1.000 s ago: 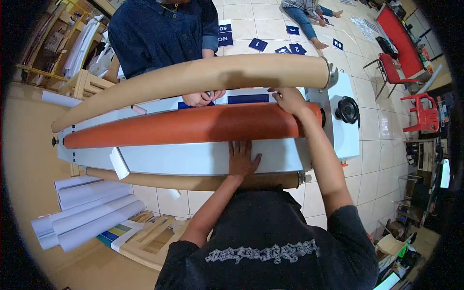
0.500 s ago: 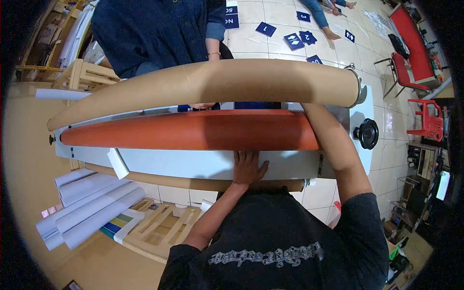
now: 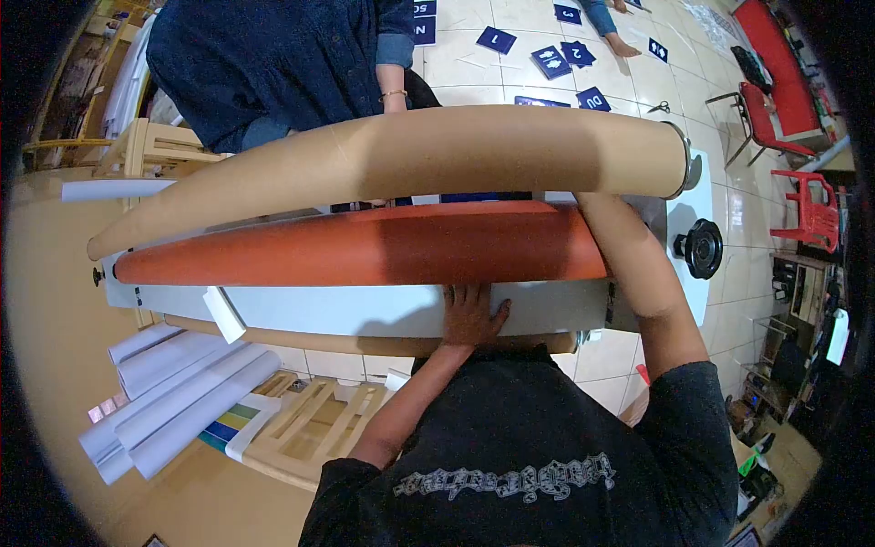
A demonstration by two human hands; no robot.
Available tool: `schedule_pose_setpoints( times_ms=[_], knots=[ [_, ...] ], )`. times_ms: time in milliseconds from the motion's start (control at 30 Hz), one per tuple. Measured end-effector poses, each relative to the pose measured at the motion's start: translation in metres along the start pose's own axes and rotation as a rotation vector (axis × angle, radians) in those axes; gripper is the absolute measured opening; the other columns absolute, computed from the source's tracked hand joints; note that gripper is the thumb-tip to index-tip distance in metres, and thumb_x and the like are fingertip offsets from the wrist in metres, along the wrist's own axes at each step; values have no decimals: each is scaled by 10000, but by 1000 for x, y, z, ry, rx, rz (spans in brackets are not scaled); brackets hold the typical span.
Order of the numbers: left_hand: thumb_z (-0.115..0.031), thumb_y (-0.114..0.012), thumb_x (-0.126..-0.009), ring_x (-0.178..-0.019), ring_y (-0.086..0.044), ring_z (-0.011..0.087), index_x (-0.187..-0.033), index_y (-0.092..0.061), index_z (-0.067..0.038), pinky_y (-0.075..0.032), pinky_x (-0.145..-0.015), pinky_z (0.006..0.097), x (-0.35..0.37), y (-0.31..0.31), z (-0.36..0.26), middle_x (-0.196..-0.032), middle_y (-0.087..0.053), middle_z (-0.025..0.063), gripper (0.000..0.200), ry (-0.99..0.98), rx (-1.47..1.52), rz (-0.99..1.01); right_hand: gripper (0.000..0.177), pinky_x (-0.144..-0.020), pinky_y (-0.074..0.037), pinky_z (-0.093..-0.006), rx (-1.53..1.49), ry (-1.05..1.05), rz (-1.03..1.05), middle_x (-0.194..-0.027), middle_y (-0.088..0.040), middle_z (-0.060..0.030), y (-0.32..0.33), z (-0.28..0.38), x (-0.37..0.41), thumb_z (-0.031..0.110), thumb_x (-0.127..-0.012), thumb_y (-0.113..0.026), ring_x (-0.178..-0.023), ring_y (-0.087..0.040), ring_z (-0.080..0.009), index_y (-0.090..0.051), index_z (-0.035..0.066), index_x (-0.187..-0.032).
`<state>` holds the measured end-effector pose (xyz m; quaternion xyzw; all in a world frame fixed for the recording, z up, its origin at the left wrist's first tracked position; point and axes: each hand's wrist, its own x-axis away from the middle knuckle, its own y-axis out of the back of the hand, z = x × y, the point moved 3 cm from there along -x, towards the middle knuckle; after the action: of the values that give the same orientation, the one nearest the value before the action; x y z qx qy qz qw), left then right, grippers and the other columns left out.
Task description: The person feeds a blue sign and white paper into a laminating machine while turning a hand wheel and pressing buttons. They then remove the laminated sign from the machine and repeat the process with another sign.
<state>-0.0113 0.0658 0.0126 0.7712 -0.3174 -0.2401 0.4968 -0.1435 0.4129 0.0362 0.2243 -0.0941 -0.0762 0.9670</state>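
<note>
My left hand (image 3: 471, 314) lies flat with fingers spread on the grey-white bed of a long machine (image 3: 383, 310), its fingertips at the lower edge of a red-orange roller (image 3: 410, 246). My right forearm reaches over the right end of that roller and under a big brown cardboard roll (image 3: 474, 150), which hides my right hand. The brown roll lies across the machine, beyond the red roller. A black hand wheel (image 3: 702, 248) is at the machine's right end. A white strip (image 3: 224, 314) rests on the bed's near edge at the left.
Across the machine stands a person in a dark blue shirt (image 3: 283, 73). White rolls (image 3: 191, 392) lie on a wooden rack (image 3: 310, 424) at lower left. Blue signs (image 3: 550, 62), scissors (image 3: 663, 107) and another person's foot (image 3: 622, 46) are on the tiled floor. Red chairs (image 3: 807, 208) stand at right.
The view has shifted slightly. The person across has leaned or moved a little to the left. My left hand stays flat on the bed, and my right arm keeps about the same pose.
</note>
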Motion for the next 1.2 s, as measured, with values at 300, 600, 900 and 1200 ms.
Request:
schedule_pose_setpoints(
  times_ms=[300,600,900,1200],
  knots=[
    [-393,-690,-820,-1189,-462,461,-1232,-574,-20,-319,-1064,634,3,2,3,-1262,-517,222,568,-53,62,-105,509,-1120,-321,-427,-134,15,-112,-1413,-484,-115,-18,-8,11,357,-947,-605,-1329,-410,-261,-479,152,-1395],
    [-215,-650,-840,-1105,-562,252,-1139,-640,-93,-408,-1015,465,15,19,-2,-1135,-623,66,323,-255,192,-211,523,-1168,-252,-391,241,87,-320,-1473,-420,-94,-50,-95,-16,359,-1003,-540,-1350,-374,-235,-413,116,-1448],
    [-161,-639,-842,-1075,-575,234,-1103,-652,-103,-416,-997,451,-22,111,-35,-1100,-624,52,268,-353,241,-386,511,-1124,-318,-412,239,37,-428,-1411,-486,-120,-21,-52,7,368,-961,-577,-1302,-438,-281,-473,99,-1383],
    [-211,-640,-860,-1116,-578,318,-1146,-648,-43,-421,-997,484,-75,146,-38,-1158,-625,144,331,-197,115,-219,485,-1019,-441,-437,551,-246,-132,-1276,-605,-183,-12,148,160,333,-873,-671,-1193,-563,-365,-590,56,-1264]
  ],
)
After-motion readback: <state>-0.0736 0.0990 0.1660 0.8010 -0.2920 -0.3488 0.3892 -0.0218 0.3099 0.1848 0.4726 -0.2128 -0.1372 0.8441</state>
